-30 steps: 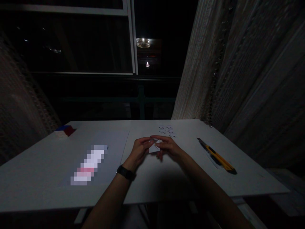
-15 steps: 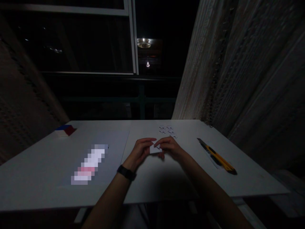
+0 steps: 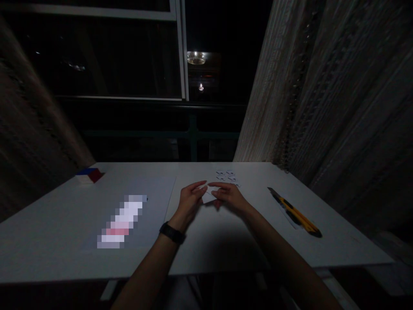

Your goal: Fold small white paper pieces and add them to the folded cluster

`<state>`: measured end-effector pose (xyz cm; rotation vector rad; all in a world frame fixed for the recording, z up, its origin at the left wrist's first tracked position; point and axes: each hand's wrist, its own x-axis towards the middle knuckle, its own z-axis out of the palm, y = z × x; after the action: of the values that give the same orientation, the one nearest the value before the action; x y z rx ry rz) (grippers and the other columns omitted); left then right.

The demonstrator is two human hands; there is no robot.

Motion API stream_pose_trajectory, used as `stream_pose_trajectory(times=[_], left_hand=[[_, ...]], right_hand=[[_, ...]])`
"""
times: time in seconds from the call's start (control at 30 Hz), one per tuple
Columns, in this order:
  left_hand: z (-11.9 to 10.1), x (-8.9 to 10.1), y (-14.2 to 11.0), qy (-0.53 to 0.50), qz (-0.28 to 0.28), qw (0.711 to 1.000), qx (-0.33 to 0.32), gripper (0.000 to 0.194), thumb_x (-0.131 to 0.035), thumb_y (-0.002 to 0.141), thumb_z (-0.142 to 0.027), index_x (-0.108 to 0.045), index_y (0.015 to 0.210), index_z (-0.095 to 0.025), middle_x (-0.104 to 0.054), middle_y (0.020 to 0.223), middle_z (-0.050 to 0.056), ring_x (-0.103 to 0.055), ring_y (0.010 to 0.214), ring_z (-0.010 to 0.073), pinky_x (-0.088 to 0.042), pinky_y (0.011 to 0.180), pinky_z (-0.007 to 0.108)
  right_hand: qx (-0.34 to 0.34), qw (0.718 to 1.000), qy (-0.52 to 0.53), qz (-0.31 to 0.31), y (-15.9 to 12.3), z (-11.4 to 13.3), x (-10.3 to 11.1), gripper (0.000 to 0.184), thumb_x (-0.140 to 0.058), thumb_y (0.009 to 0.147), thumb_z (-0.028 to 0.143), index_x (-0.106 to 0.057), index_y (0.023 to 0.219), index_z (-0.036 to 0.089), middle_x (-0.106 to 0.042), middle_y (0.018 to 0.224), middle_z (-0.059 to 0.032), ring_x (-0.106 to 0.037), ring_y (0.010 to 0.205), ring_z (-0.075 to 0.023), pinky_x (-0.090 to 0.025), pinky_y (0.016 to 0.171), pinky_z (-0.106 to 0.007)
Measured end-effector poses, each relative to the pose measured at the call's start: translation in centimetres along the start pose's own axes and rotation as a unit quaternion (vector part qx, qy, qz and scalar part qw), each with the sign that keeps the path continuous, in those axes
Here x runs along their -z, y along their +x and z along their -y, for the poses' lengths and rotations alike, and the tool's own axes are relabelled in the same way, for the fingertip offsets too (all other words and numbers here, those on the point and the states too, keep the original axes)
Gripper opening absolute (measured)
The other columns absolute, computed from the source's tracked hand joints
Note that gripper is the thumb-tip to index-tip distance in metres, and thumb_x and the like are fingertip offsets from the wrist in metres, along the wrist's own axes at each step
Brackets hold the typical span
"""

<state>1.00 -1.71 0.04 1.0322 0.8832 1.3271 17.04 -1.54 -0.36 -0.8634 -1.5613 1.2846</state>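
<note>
A small piece of white paper (image 3: 208,197) with a crease across it is held between both hands, just above the middle of the table. My left hand (image 3: 191,200) grips its left side, thumb on the near face; a dark watch is on that wrist. On the right side, my right hand (image 3: 230,197) pinches the paper between thumb and fingers. The fingers behind the paper are partly hidden. Just beyond the hands lie several small white paper pieces (image 3: 220,178) with dark marks, set in rows.
A yellow and black utility knife (image 3: 298,216) lies on the white table (image 3: 232,254) at the right, blade slid out. To the left are a large pale sheet (image 3: 158,202) with a blurred-out strip and a blue, red and white block (image 3: 89,175). Curtains (image 3: 267,86) flank a dark window.
My right hand's fingers have shifted from the paper's upper face toward its right edge. The left thumb has moved up onto the paper, which is now slightly tilted.
</note>
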Motion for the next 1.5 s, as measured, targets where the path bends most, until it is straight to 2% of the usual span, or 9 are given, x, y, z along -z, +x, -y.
stream_pose_trajectory(times=[0.1,0.27,0.4,0.53,0.63,0.8,1.07,1.3,1.5], left_hand=[[0.2,0.0,0.2,0.04,-0.03,0.998,-0.045,0.034,-0.072,0.06,-0.028,-0.069,0.089,-0.01,-0.067,0.067,0.006,-0.058,0.056,0.0133,-0.043,0.053,0.023],[0.9,0.2,0.7,0.134,-0.058,0.98,-0.133,0.03,-0.068,0.063,-0.032,-0.07,0.085,-0.013,-0.069,0.079,0.009,-0.061,0.072,0.019,-0.046,0.065,0.028],[1.0,0.1,0.6,0.174,-0.054,0.972,-0.145,0.03,-0.067,0.063,-0.034,-0.071,0.084,-0.014,-0.069,0.078,0.009,-0.061,0.071,0.019,-0.045,0.064,0.028],[0.8,0.1,0.5,0.186,-0.057,0.973,-0.121,0.034,-0.07,0.059,-0.035,-0.071,0.085,-0.013,-0.063,0.057,0.003,-0.053,0.052,0.0133,-0.039,0.051,0.024],[0.6,0.1,0.5,0.189,-0.05,0.975,-0.106,0.037,-0.073,0.056,-0.034,-0.071,0.086,-0.013,-0.062,0.056,0.002,-0.052,0.052,0.0129,-0.038,0.051,0.024],[0.8,0.2,0.7,0.16,-0.025,0.982,-0.101,0.032,-0.075,0.053,-0.032,-0.072,0.079,-0.013,-0.069,0.074,0.009,-0.06,0.069,0.0193,-0.044,0.064,0.028],[0.6,0.2,0.5,0.183,-0.009,0.979,-0.091,0.027,-0.075,0.053,-0.033,-0.072,0.073,-0.014,-0.069,0.072,0.009,-0.062,0.071,0.0211,-0.045,0.067,0.029],[0.5,0.3,0.5,0.148,-0.012,0.986,-0.079,0.024,-0.077,0.05,-0.03,-0.072,0.065,-0.013,-0.068,0.066,0.009,-0.061,0.066,0.0205,-0.046,0.065,0.031],[0.0,0.1,0.2,0.136,-0.002,0.986,-0.093,0.026,-0.076,0.054,-0.031,-0.072,0.073,-0.014,-0.069,0.074,0.009,-0.061,0.071,0.0208,-0.045,0.067,0.03]], right_hand=[[0.01,0.999,-0.006,-0.038,0.2,-0.1,-0.2,0.057,-0.067,0.065,0.039,-0.051,0.114,0.014,-0.061,0.052,0.0021,-0.058,0.042,-0.0143,-0.049,0.045,-0.027],[-0.026,0.995,0.01,-0.095,0.6,-1.1,-0.7,0.041,-0.069,0.061,0.043,-0.06,0.086,0.012,-0.064,0.06,-0.0023,-0.06,0.046,-0.0141,-0.051,0.049,-0.028],[-0.027,0.989,-0.012,-0.148,0.8,-1.9,-1.0,0.039,-0.07,0.057,0.044,-0.063,0.079,0.012,-0.065,0.065,-0.0037,-0.061,0.054,-0.0153,-0.051,0.053,-0.028],[0.009,0.976,-0.106,-0.188,0.7,-1.7,-1.0,0.037,-0.069,0.058,0.045,-0.066,0.072,0.011,-0.064,0.062,-0.0043,-0.059,0.057,-0.0166,-0.048,0.054,-0.029],[0.023,0.97,-0.162,-0.181,0.5,-1.2,-0.9,0.032,-0.066,0.062,0.042,-0.068,0.074,0.012,-0.065,0.065,-0.0051,-0.059,0.06,-0.0175,-0.046,0.058,-0.031],[0.044,0.962,-0.217,-0.157,0.2,-0.9,-1.1,0.022,-0.064,0.066,0.036,-0.069,0.074,0.016,-0.067,0.069,-0.0045,-0.059,0.063,-0.0174,-0.044,0.06,-0.029],[0.087,0.943,-0.282,-0.151,0.0,-0.7,-1.1,0.012,-0.064,0.066,0.029,-0.068,0.07,0.018,-0.065,0.069,-0.0037,-0.058,0.065,-0.0159,-0.044,0.062,-0.027],[0.103,0.941,-0.283,-0.157,0.0,-0.5,-1.1,0.015,-0.066,0.065,0.032,-0.067,0.069,0.017,-0.064,0.068,-0.0036,-0.057,0.064,-0.0154,-0.043,0.06,-0.027],[0.068,0.957,-0.249,-0.132,-0.1,-0.6,-1.2,0.018,-0.061,0.07,0.034,-0.069,0.076,0.018,-0.067,0.068,-0.0024,-0.059,0.063,-0.0158,-0.043,0.06,-0.026]])
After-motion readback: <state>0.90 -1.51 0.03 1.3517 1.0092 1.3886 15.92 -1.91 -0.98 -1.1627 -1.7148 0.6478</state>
